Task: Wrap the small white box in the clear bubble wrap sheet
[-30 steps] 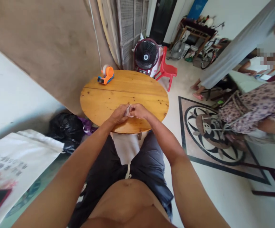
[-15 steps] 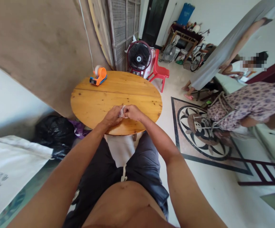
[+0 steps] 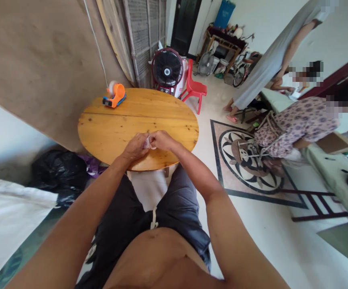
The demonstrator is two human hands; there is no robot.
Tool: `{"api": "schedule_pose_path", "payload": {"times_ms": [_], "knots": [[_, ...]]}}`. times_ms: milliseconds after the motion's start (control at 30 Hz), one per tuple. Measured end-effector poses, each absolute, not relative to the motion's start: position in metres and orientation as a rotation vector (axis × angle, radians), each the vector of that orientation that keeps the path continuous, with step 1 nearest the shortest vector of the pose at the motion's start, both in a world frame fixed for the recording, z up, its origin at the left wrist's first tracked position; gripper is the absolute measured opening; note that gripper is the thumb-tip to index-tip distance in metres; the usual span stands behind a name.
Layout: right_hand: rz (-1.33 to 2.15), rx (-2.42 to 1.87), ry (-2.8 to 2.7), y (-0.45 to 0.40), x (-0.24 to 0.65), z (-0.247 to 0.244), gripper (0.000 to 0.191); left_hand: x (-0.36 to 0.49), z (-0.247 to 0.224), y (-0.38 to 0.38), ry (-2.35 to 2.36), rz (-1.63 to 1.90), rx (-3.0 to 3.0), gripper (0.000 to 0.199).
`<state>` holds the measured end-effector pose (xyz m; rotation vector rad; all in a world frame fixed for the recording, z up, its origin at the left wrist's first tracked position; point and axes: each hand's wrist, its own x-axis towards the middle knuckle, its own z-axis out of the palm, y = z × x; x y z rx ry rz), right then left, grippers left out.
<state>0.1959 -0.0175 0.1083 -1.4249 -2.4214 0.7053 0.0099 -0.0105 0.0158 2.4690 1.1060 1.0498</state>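
Over the near part of a round wooden table [image 3: 137,116], my left hand [image 3: 136,147] and my right hand [image 3: 161,140] meet. Between them is a small whitish, see-through item [image 3: 147,142], which looks like a bit of clear plastic. Fingers of both hands are closed on it, and they hide part of it. An orange and blue tape dispenser [image 3: 115,95] with a roll of tape stands at the table's back left.
Behind the table are a fan [image 3: 167,68] and a red chair [image 3: 194,86]. Black plastic bags [image 3: 59,170] lie at the left. People sit and stand by a long green-topped table [image 3: 321,160] at the right.
The view has shifted slightly, so the table and room appear further left. Both hands still hold the small clear item, with only a slight change of finger position.
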Motion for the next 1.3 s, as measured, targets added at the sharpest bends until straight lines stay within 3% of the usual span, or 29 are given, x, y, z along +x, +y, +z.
{"api": "schedule_pose_path", "payload": {"times_ms": [300,533,733,1300], "knots": [[0.71,-1.269,-2.418,-0.018,0.195,0.102,0.011,0.009,0.017,-0.014,1.158,0.922,2.514,0.053],[0.973,-1.079,-2.338,-0.01,0.209,0.088,0.005,0.01,0.014,-0.009,1.118,0.895,2.527,0.053],[0.805,-0.99,-2.444,-0.013,0.212,0.089,0.008,0.01,0.016,-0.011,1.156,0.824,2.51,0.058],[0.66,-0.816,-2.43,-0.015,0.219,0.08,0.005,0.009,0.039,-0.023,1.285,0.696,2.276,0.041]]}}
